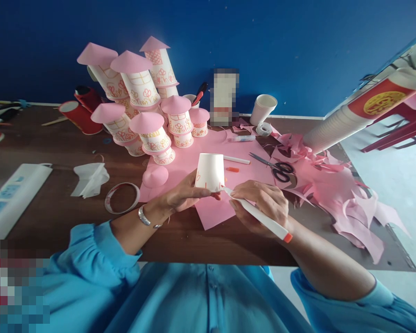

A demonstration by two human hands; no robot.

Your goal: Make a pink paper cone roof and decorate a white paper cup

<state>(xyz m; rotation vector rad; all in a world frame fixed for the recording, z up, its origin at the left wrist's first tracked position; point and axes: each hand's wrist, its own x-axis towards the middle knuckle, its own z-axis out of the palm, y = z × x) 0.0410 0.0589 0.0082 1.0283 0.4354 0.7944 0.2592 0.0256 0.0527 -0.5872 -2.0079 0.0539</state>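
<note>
My left hand (185, 192) is closed around the lower part of a white paper cup (211, 169), which is held upside down above the pink paper (213, 217). A few orange-red marks run along the cup's lower edge. Between the fingers of my right hand (263, 203) is a white marker pen (263, 217) with an orange end, its tip at the cup's lower right edge. An orange pen cap (232, 169) and a second white marker (236, 159) lie just behind the cup. Black-handled scissors (280, 170) rest open to the right.
Several decorated cup towers (152, 132) with pink cone roofs stand at the back left. A loose pink cone (155, 176) and a tape roll (122, 198) lie left. Pink scraps (333, 194) cover the right side, near a long cup stack (364, 111). A white cup (263, 109) stands behind.
</note>
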